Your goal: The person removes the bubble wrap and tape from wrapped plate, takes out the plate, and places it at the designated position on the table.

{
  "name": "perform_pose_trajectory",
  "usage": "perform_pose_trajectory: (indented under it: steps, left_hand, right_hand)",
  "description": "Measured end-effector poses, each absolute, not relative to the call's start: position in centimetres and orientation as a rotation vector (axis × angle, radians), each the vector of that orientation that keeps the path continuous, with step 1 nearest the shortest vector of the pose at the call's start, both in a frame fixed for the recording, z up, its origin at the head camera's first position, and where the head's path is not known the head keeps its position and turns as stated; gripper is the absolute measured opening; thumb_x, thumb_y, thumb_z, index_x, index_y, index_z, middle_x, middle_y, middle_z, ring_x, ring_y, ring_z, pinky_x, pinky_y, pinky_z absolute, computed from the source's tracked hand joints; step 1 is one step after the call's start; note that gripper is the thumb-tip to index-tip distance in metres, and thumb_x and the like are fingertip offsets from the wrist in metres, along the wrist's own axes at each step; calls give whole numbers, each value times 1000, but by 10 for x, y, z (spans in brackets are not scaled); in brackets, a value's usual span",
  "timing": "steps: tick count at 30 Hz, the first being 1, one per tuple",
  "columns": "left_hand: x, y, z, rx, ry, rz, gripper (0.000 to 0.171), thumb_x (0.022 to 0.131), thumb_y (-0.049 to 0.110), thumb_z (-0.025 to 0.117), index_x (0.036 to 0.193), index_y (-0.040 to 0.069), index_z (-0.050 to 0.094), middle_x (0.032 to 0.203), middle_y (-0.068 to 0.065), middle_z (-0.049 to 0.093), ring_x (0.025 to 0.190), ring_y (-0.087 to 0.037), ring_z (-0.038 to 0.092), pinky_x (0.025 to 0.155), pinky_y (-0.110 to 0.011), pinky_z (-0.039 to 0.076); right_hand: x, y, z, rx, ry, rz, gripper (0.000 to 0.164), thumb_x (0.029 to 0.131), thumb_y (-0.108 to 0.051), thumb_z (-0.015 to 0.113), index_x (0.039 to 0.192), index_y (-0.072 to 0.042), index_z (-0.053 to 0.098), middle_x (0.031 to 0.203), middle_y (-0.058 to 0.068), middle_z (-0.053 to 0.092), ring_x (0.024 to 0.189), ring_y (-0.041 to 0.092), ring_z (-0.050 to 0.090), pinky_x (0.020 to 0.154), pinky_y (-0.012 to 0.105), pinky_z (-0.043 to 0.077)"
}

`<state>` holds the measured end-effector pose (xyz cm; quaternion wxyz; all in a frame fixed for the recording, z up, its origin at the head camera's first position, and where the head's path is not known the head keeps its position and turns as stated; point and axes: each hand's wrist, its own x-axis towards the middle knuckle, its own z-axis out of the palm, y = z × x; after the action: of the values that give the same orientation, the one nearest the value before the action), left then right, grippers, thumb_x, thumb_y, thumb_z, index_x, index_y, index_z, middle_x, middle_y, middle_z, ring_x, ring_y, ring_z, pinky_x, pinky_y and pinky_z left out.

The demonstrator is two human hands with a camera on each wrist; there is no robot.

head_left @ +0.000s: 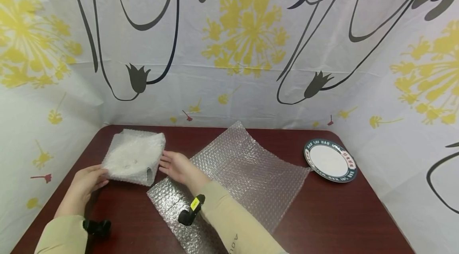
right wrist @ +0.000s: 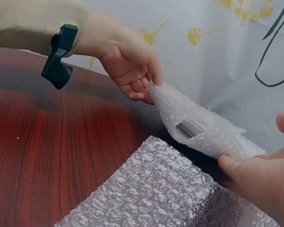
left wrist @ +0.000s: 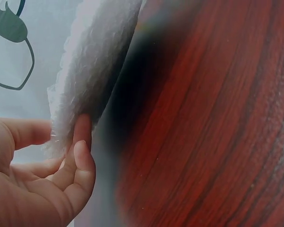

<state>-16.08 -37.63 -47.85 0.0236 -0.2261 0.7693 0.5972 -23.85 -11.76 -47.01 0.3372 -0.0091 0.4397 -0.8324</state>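
Observation:
A flat package wrapped in white bubble wrap (head_left: 130, 152) is at the back left of the table. My left hand (head_left: 85, 184) pinches its near left corner between thumb and fingers. In the left wrist view, the wrapped edge (left wrist: 87, 71) stands tilted above those fingers. My right hand (head_left: 181, 169) is at the package's right side, fingers extended, fingertips right at the edge. Through an opening in the wrap, the right wrist view shows a grey, shiny edge (right wrist: 191, 127) inside. The rest of the contents is hidden by the wrap.
A large loose sheet of bubble wrap (head_left: 251, 174) spreads across the middle of the dark red table (head_left: 344, 218), partly under my right forearm. At the back right lies a white plate with a dark lettered rim (head_left: 330, 161). Patterned cloth (head_left: 229, 98) hangs behind the table.

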Motion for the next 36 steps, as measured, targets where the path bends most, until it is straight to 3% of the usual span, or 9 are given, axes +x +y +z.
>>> perform_pose_trajectory:
  steps: [3, 7, 21, 24, 29, 34, 36]
  left_hand:
    - [-160, -376, -478, -720, 2383, 1853, 61, 99, 14, 46, 142, -19, 19, 125, -28, 41, 71, 3, 56, 72, -25, 54]
    - [-157, -375, -477, -727, 2380, 1888, 60, 99, 13, 46, 142, -19, 19, 131, -31, 35, 71, 3, 55, 72, -24, 54]
    - [-151, -373, -473, -644, 2418, 1954, 62, 98, 14, 50, 141, -19, 20, 128, -30, 36, 73, 3, 57, 70, -23, 54]
    - [-151, -372, -471, -654, 2396, 2011, 61, 97, 13, 54, 140, -18, 26, 118, -23, 47, 72, 0, 59, 68, -24, 54]
    - [-151, -371, -470, -649, 2383, 2082, 57, 94, 10, 59, 136, -19, 33, 93, 2, 55, 70, -3, 61, 65, -24, 54]
    - [-152, -373, -473, -575, 2434, 2039, 60, 95, 14, 59, 137, -18, 33, 94, 5, 55, 72, -3, 61, 67, -25, 55]
    - [-155, -378, -480, -560, 2427, 2037, 56, 94, 18, 61, 137, -10, 39, 94, 9, 57, 74, -2, 61, 68, -24, 54]
  right_hand:
    - [-239, -118, -469, -16, 1147, -2183, 52, 102, -9, 38, 144, 15, 20, 146, 36, 23, 135, 46, 25, 110, 49, 25]
    - [-239, -118, -468, -7, 1152, -2194, 53, 101, -9, 40, 144, 15, 19, 143, 37, 27, 134, 46, 29, 109, 48, 27]
    - [-240, -113, -467, -53, 1257, -2181, 50, 100, -8, 43, 141, 16, 27, 133, 34, 44, 127, 44, 41, 104, 47, 36]
    - [-240, -112, -467, -58, 1264, -2173, 47, 101, -8, 42, 139, 16, 31, 132, 34, 44, 126, 44, 41, 104, 48, 36]
    - [-241, -108, -465, -66, 1286, -2152, 40, 100, -9, 44, 133, 14, 41, 124, 29, 52, 122, 41, 46, 102, 46, 38]
    - [-244, -105, -465, -74, 1313, -2127, 34, 100, -10, 48, 126, 11, 48, 107, 19, 59, 113, 35, 54, 100, 44, 41]
    - [-244, -104, -465, -84, 1327, -2120, 33, 100, -11, 48, 125, 11, 49, 103, 16, 59, 110, 34, 56, 99, 44, 42]
